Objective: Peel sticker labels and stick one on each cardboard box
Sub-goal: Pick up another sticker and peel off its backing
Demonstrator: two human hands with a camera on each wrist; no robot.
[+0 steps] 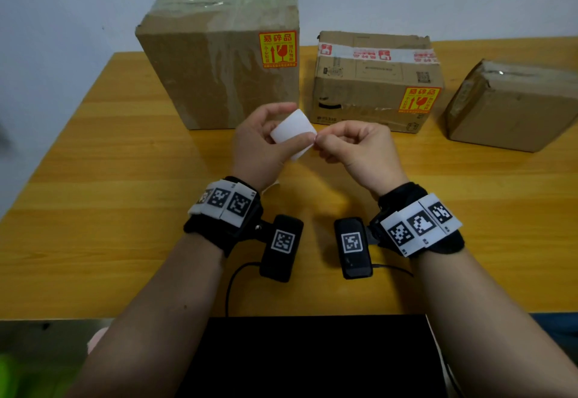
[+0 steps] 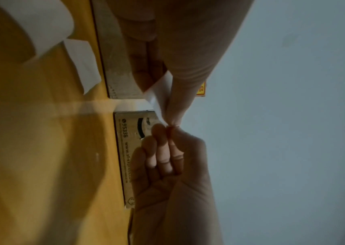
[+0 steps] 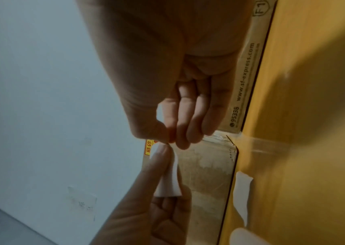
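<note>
Three cardboard boxes stand along the back of the table. The tall box (image 1: 219, 53) carries a yellow fragile sticker (image 1: 277, 50), and the middle box (image 1: 375, 84) carries another (image 1: 419, 100). No sticker shows on the right box (image 1: 516, 106). Above the table's middle, my left hand (image 1: 269, 138) holds a small white label sheet (image 1: 294, 133) with its blank side up. My right hand (image 1: 317, 140) pinches the sheet's right corner between thumb and forefinger. The right wrist view shows that pinch (image 3: 170, 140) at the top edge of the curled sheet (image 3: 170, 180).
The orange wooden table (image 1: 125, 178) runs to a pale wall behind the boxes. Loose curled white backing pieces (image 2: 81, 66) lie on the table near my left wrist. A black object (image 1: 306, 357) sits at the near edge, and cables trail from the wrist cameras.
</note>
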